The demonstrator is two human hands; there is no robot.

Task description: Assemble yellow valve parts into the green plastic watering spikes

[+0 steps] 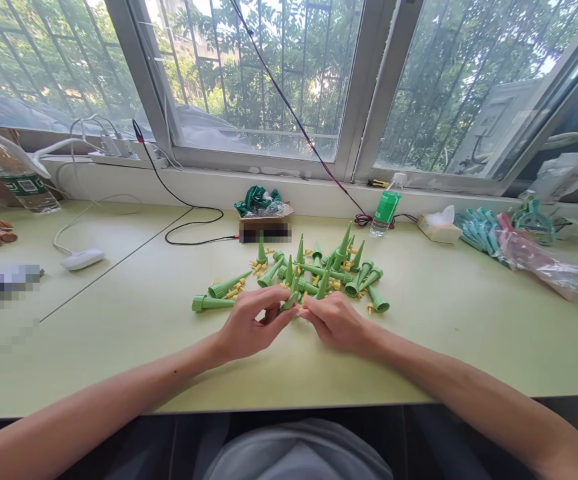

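Between thumb and fingers, my left hand [253, 321] pinches a green plastic cone spike [289, 302]. My right hand [337, 321] meets it fingertip to fingertip, closed on a small yellow plastic piece [303, 308], mostly hidden by the fingers. Just beyond both hands spreads a loose pile of green cone spikes [341, 257], some upright on their wide collars and others on their sides. Small yellow pieces [260, 268] are scattered among them. One green spike [211, 303] lies sideways left of my left hand.
Behind the pile stand a small cardboard box [267, 220] and a water bottle [387, 208]. A tissue pack [439, 225] and bagged teal items [483, 230] lie at the right. A black cable [189, 207] and a white charger [83, 259] are on the left. The table's front edge [289, 408] runs below my forearms.
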